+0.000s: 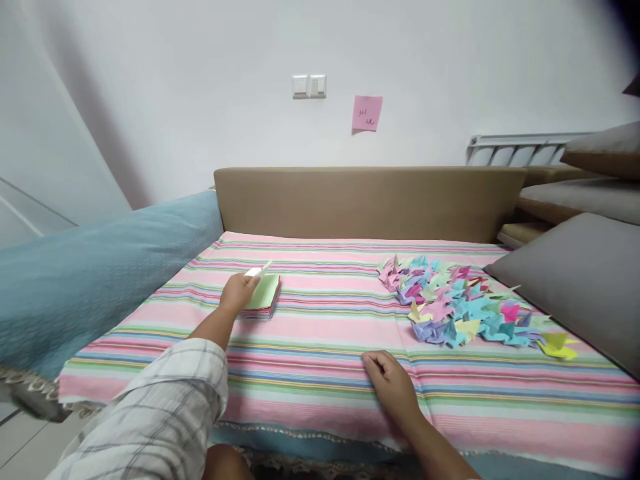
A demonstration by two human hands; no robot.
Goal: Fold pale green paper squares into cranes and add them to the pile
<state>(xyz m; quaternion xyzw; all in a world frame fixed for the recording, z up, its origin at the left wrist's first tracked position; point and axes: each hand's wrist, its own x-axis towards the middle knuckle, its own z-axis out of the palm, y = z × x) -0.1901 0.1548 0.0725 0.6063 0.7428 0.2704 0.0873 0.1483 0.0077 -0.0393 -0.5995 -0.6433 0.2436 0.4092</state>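
My left hand (239,292) is closed on a pale sheet of paper (260,270), which is raised at a slant and seen nearly edge-on. Right below it lies a stack of coloured paper squares (265,297) with a light green one on top. On the striped cloth (320,327) rests my right hand (391,385), its fingers curled into a loose fist with nothing seen in them. To the right of the stack, beyond my right hand, spreads a heap of folded paper cranes (450,303) in pink, blue, purple, green and yellow.
A brown backrest (370,203) runs along the wall. Blue fabric covers the armrest (115,247) on the left. Grey cushions (580,280) are piled at the right, beside the cranes. A pink note (367,113) and switches (309,86) are on the wall.
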